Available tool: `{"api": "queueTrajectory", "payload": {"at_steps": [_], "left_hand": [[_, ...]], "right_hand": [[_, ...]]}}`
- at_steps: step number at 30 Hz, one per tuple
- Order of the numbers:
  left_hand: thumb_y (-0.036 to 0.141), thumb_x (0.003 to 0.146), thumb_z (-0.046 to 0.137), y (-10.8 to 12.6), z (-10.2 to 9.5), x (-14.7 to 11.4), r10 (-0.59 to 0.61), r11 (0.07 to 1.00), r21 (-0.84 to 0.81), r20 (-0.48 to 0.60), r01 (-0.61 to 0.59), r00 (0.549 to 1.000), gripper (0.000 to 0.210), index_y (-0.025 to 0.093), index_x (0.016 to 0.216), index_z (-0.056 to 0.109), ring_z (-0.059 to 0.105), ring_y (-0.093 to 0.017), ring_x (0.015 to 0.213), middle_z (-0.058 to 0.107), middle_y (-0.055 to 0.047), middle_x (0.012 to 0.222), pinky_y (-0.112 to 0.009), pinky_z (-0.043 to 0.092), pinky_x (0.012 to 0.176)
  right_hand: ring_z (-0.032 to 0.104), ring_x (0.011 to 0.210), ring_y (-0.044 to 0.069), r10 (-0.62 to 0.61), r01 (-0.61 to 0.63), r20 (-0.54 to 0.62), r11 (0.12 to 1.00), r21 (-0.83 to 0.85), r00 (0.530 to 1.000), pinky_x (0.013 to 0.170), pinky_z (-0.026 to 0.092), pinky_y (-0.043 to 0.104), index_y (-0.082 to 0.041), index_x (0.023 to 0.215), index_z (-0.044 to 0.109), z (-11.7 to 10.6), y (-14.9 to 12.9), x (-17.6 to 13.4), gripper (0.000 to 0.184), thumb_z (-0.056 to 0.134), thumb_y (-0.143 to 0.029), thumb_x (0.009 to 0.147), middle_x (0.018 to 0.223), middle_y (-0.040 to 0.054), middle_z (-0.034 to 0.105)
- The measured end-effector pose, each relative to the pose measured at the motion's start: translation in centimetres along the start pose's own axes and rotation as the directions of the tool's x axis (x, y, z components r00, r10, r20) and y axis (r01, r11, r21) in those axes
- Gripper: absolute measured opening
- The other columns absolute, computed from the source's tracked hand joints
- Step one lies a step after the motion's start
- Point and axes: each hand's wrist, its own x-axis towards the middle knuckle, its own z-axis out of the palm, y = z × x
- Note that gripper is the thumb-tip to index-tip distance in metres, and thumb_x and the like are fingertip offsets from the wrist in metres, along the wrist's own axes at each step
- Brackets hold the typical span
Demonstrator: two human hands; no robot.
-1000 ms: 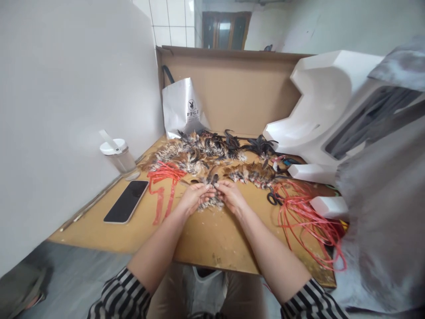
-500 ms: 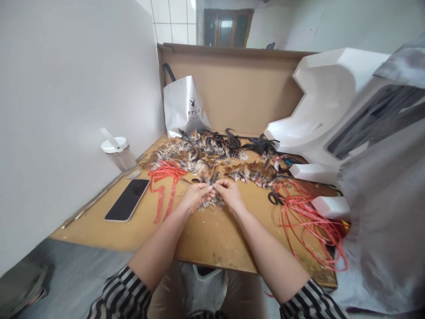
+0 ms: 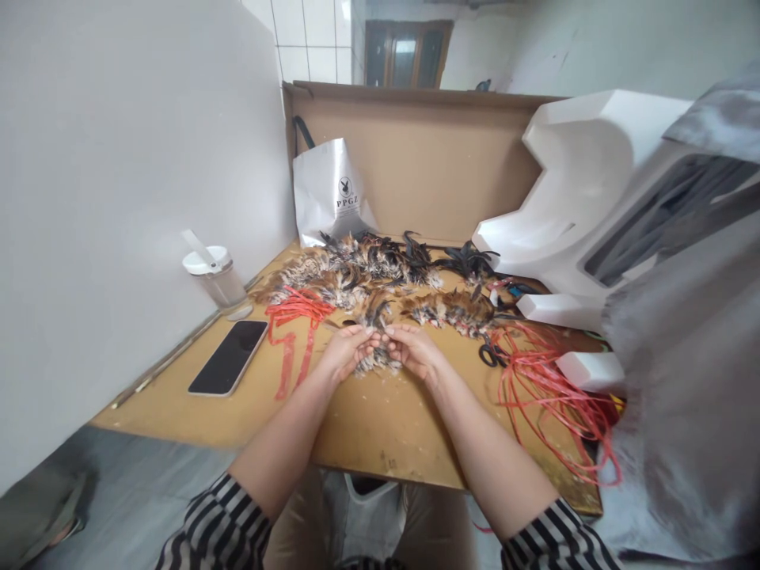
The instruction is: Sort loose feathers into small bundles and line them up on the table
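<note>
My left hand (image 3: pixel 354 348) and my right hand (image 3: pixel 414 348) meet close together over the middle of the table, both with fingers pinched. A small dark feather (image 3: pixel 375 315) rises from the left fingertips. Between the right thumb and finger is a thin pale tip that looks like a feather's quill. Below and between the hands lies a small pile of fluffy grey-brown feathers (image 3: pixel 378 362). Beyond them stretch rows of brown and black feather bunches (image 3: pixel 350 273), with another brown row (image 3: pixel 448 307) to the right.
Red plastic strips (image 3: pixel 297 305) lie left of the hands, beside a phone (image 3: pixel 229 358) and a lidded cup (image 3: pixel 214 277). On the right are black-handled scissors (image 3: pixel 490 354), a tangle of red strips (image 3: pixel 546 380) and white foam (image 3: pixel 585 174). A silver bag (image 3: pixel 326 194) stands at the back.
My hands have drawn slightly apart, and the right fingers have opened out a little below the pinch. The dark feather at the left fingertips shows more fully.
</note>
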Motion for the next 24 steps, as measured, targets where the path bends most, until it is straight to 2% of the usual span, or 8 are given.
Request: {"api": "queueTrajectory", "payload": {"at_steps": [7,14,18,24], "left_hand": [[0.015,0.068,0.063,0.0,0.2,-0.1,-0.016,0.999,-0.044,-0.041,0.015,0.999,0.01,0.008,0.076,0.062,0.059,-0.007,0.057,0.066,-0.008,0.071,-0.013,0.045,0.051],[0.016,0.067,0.063,0.0,0.6,-0.3,-0.039,0.999,-0.023,-0.03,0.039,0.999,0.01,0.008,0.074,0.061,0.062,-0.01,0.06,0.065,-0.008,0.069,-0.014,0.046,0.05],[0.016,0.067,0.064,-0.1,0.7,-0.4,-0.017,1.0,0.004,-0.039,0.017,0.999,0.01,0.009,0.071,0.06,0.061,-0.009,0.057,0.064,-0.006,0.062,-0.013,0.045,0.049],[0.019,0.065,0.065,-0.2,0.7,-0.4,-0.002,0.998,0.063,-0.014,0.003,1.0,0.014,0.008,0.072,0.061,0.059,-0.008,0.056,0.063,-0.007,0.062,-0.014,0.045,0.051]], "right_hand": [[0.042,0.045,0.004,-0.047,0.048,-0.046,0.999,0.012,0.998,0.041,0.032,0.015,-0.015,0.066,0.061,0.7,-0.1,-0.1,0.021,0.072,-0.027,0.053,0.054,-0.0019,0.056],[0.043,0.044,0.006,-0.218,0.171,-0.178,0.954,-0.247,0.959,0.042,0.03,0.019,-0.016,0.065,0.061,1.7,0.6,-0.1,0.022,0.07,-0.032,0.052,0.052,-0.0023,0.056],[0.045,0.047,0.007,-0.295,0.223,-0.181,0.915,-0.336,0.938,0.048,0.035,0.021,-0.016,0.062,0.059,2.0,0.5,-0.2,0.019,0.07,-0.029,0.052,0.053,-0.0028,0.056],[0.047,0.048,0.008,-0.31,0.24,-0.157,0.904,-0.353,0.938,0.051,0.036,0.022,-0.017,0.06,0.057,1.7,0.2,-0.2,0.019,0.069,-0.028,0.052,0.055,-0.0028,0.056]]}}
